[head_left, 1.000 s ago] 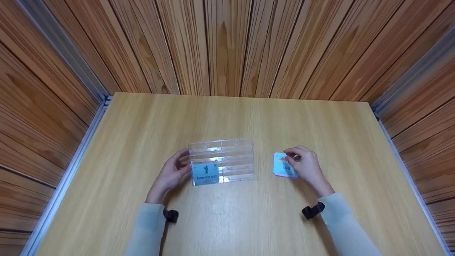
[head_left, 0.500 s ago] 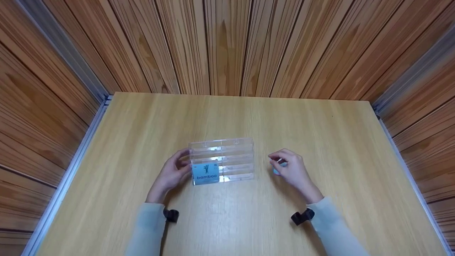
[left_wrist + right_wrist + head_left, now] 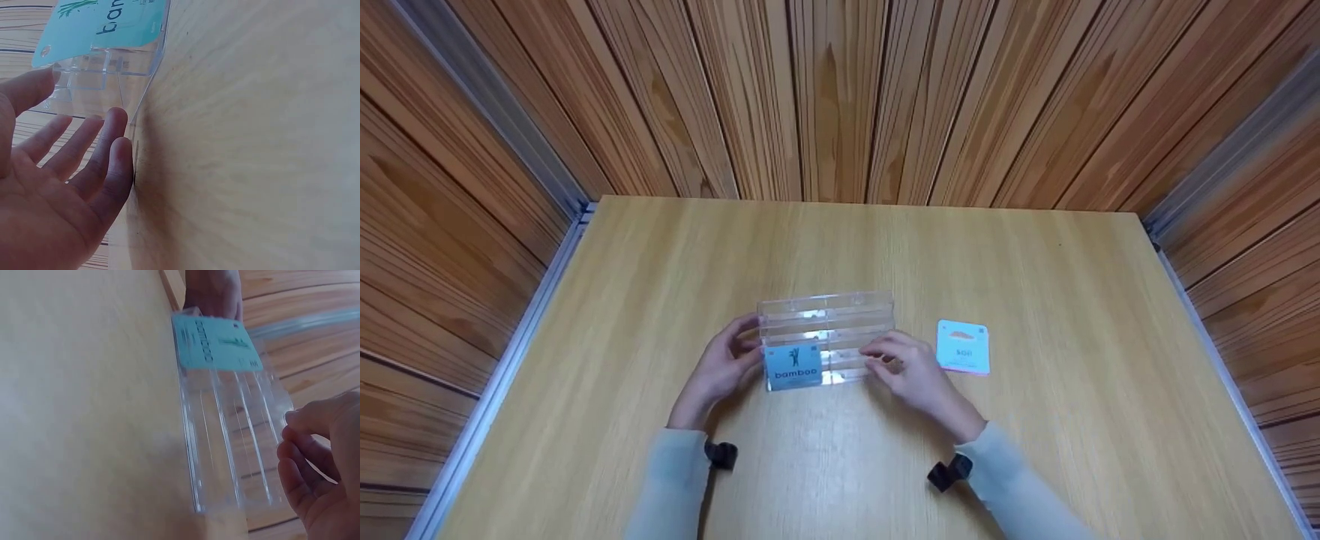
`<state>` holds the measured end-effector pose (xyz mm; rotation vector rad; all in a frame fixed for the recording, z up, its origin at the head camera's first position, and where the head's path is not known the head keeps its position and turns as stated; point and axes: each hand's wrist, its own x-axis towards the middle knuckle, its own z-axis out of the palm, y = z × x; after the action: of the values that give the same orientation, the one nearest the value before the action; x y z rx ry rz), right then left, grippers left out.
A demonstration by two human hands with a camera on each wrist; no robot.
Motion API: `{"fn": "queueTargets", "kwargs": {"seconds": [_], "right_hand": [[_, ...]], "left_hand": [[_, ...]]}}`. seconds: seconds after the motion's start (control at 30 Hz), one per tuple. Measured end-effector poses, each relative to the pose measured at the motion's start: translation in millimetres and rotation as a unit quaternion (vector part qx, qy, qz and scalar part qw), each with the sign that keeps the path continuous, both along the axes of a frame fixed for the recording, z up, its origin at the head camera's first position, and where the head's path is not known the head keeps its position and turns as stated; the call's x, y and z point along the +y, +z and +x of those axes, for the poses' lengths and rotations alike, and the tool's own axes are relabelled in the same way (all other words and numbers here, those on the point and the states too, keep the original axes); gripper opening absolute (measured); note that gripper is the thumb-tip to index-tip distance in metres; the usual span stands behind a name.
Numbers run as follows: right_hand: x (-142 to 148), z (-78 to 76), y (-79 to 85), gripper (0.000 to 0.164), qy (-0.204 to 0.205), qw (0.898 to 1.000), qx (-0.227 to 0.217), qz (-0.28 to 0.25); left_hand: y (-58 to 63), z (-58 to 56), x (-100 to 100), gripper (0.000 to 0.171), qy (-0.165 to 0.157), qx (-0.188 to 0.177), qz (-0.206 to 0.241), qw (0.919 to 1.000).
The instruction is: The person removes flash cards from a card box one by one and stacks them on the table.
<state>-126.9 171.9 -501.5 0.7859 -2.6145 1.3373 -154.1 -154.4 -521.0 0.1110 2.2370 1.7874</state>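
A transparent acrylic card rack point(image 3: 859, 339) with several stepped slots stands at mid-table. A blue-green card point(image 3: 793, 366) printed "bamboo" sits at its lower left. My left hand point(image 3: 725, 360) is at the rack's left side, its thumb near the edge; in the left wrist view the fingers point(image 3: 115, 160) are nearly straight. My right hand point(image 3: 911, 373) is at the rack's lower right, with loosely bent fingers and nothing visible in them. In the right wrist view, the thumb point(image 3: 320, 415) is near the rack's edge; contact is unclear.
Right of the rack lies a light-blue card point(image 3: 969, 349) with a hang slot and a pink lower edge, perhaps a stack. Wood-plank walls point(image 3: 840, 97) border the wooden table point(image 3: 1035, 262). Each wrist wears a black camera point(image 3: 723, 454).
My right hand has left the light-blue card and moved left to the rack's right side. That card is fully visible again, unmoved. The left hand, rack and bamboo card stay as they were.
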Motion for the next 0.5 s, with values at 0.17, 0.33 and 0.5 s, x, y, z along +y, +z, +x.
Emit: {"fn": "queueTargets", "kwargs": {"seconds": [0.17, 0.33, 0.5], "right_hand": [[-25, 2.5, 0.6, 0.026, 0.041, 0.999, 0.003, 0.017], [-45, 1.1, 4.1, 0.034, 0.065, 0.997, 0.016, 0.028], [-54, -1.2, 7.0, 0.036, 0.072, 0.996, 0.011, 0.052]], "left_hand": [[0.9, -0.7, 3, 0.056, 0.013, -0.01, -0.005, 0.9999], [-0.5, -1.3, 3, 0.056, 0.012, -0.016, -0.002, 0.9998], [0.8, -0.5, 2, 0.055, 0.008, -0.013, -0.003, 0.9999]]}}
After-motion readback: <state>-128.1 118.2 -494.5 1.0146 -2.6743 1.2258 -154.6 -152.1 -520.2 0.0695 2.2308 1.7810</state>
